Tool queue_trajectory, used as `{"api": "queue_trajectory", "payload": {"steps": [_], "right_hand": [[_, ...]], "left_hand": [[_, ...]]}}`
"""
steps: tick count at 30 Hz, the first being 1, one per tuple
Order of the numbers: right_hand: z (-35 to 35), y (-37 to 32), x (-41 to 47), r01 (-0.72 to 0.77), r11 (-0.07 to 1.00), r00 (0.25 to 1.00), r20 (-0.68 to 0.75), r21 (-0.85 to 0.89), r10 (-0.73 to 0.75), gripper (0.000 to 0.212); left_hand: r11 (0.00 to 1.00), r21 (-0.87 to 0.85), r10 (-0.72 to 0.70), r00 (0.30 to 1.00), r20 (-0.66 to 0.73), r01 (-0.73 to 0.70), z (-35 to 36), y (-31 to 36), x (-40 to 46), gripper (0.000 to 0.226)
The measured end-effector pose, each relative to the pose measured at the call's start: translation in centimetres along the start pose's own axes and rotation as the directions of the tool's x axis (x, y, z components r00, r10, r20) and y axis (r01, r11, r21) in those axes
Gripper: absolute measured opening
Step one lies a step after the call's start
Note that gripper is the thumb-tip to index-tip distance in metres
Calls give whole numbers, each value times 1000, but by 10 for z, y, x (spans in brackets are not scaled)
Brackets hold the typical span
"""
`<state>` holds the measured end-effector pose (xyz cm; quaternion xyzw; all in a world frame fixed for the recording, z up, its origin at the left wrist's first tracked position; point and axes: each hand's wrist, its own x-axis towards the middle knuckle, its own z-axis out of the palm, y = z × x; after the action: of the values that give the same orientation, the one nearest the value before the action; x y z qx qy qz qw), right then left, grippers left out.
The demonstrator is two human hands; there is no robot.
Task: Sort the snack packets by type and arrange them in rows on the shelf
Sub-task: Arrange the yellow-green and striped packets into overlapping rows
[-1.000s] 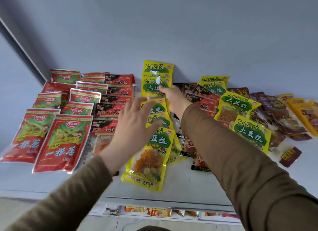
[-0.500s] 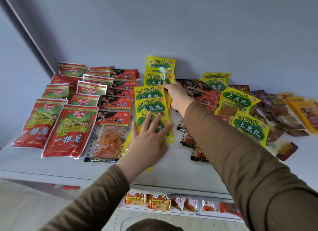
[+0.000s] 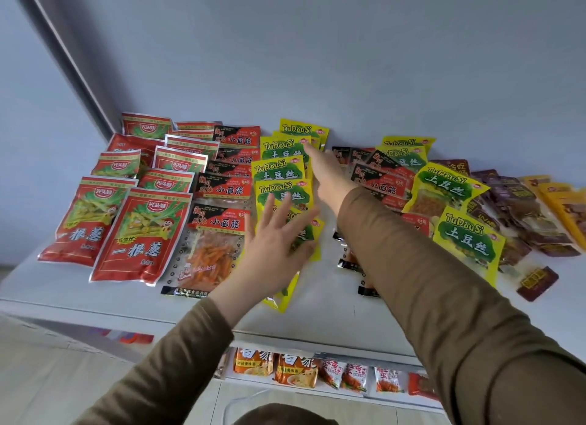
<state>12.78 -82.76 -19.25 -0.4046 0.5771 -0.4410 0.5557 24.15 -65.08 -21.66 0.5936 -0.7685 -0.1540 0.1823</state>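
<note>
On the white shelf (image 3: 317,317), the left hand (image 3: 276,244) is lying flat with fingers spread on the nearest yellow packet (image 3: 287,291) of a row running back to the wall. The right hand (image 3: 326,174), fingers extended, is touching the row's far end; red packets (image 3: 139,237) are lying in rows further left.

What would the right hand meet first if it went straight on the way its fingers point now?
Probably the rearmost yellow packet in the middle row. The right hand points up and slightly left, its fingertips already at the yellow packets there. Beyond that packet stands the back wall. Depth is hard to judge.
</note>
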Motion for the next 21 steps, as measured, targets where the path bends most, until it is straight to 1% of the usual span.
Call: {"api": "queue_trajectory", "payload": {"steps": [2,4,6,7,10,13,16,18,19,20,21], "right_hand": [[-10,1,-13,20,998,1000,-17,-66,-22,73],[-19,9,-28,29,998,999,19,-55,-28,69],[-22,20,-46,46,997,998,49,-55,-43,68],[-21,25,-55,58,995,997,57,-80,-53,67],[-13,35,-74,89,985,993,87,-144,-77,66],[-5,31,-81,116,984,987,124,-132,-100,62],[-6,24,-86,129,986,987,105,-108,-118,59],[-14,25,-91,126,990,988,95,-65,-119,58],[-19,27,-94,117,992,989,99,-38,-113,57],[-24,30,-98,106,994,989,104,-20,-103,57],[-28,34,-101,94,996,990,110,-9,-92,57]], "left_hand": [[1000,11,-17,989,-145,18,-18,-19,4,61],[989,66,-118,974,-194,133,-33,-43,10,67],[960,119,-233,960,-157,253,-40,-60,20,73],[949,156,-255,958,-132,274,-39,-65,26,77],[938,233,-246,966,-76,257,-32,-70,48,87],[947,202,-251,968,-22,250,-30,-66,66,84],[953,194,-235,972,-15,234,-35,-60,71,77],[965,168,-191,978,-80,202,-43,-58,59,74],[978,152,-128,986,-108,143,-46,-58,48,73],[987,152,-32,994,-104,47,-48,-58,34,72],[982,175,77,996,-51,-67,-49,-58,19,72]]}}
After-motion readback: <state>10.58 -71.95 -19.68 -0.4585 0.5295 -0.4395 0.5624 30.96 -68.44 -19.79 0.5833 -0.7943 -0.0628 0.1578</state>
